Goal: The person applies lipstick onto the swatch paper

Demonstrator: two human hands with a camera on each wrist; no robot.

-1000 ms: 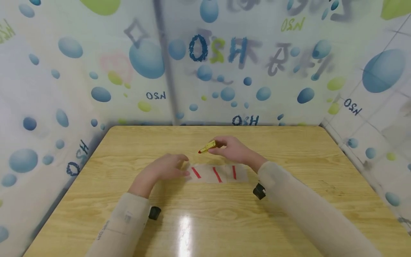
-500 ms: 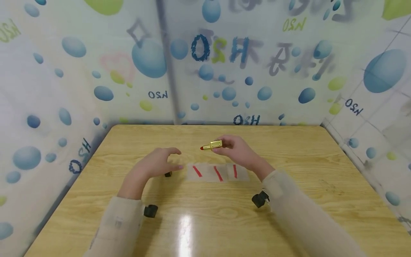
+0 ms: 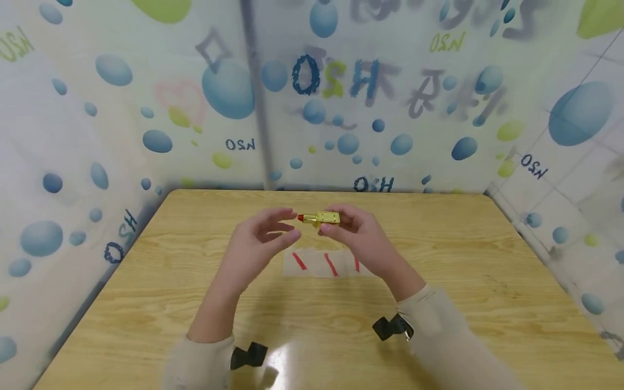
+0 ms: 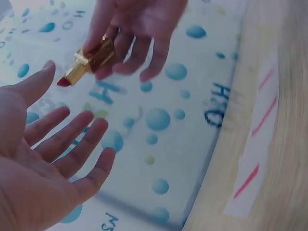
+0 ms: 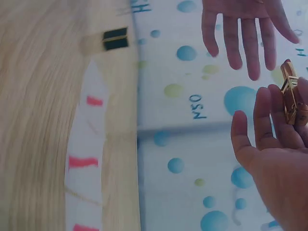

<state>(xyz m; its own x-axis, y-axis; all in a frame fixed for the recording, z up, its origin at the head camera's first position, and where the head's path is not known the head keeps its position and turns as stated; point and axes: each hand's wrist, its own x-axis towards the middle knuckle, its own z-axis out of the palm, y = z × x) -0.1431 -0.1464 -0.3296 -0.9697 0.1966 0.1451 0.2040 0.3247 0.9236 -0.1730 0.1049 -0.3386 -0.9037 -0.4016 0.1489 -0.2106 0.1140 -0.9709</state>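
Observation:
My right hand point(image 3: 365, 235) pinches the gold case of a lipstick point(image 3: 324, 218) between thumb and fingers, above the table. The lipstick is uncapped, its red tip pointing left. My left hand point(image 3: 258, 244) is raised just left of that tip, fingers spread and holding nothing. In the left wrist view the lipstick point(image 4: 91, 60) tilts toward my left thumb, with a gap between them. Below the hands, white paper strips point(image 3: 314, 266) lie on the table, bearing red strokes; my right hand partly covers one stroke in the head view.
A small black block with a gold band point(image 5: 115, 38) lies on the table beyond the strip's end, in the right wrist view. The wooden table point(image 3: 463, 244) meets a wall covering point(image 3: 195, 162) printed with blue and green drops.
My left hand has drawn away from the strips, then risen and moved right toward the lipstick tip. The right hand has turned the lipstick from slanting down to nearly level.

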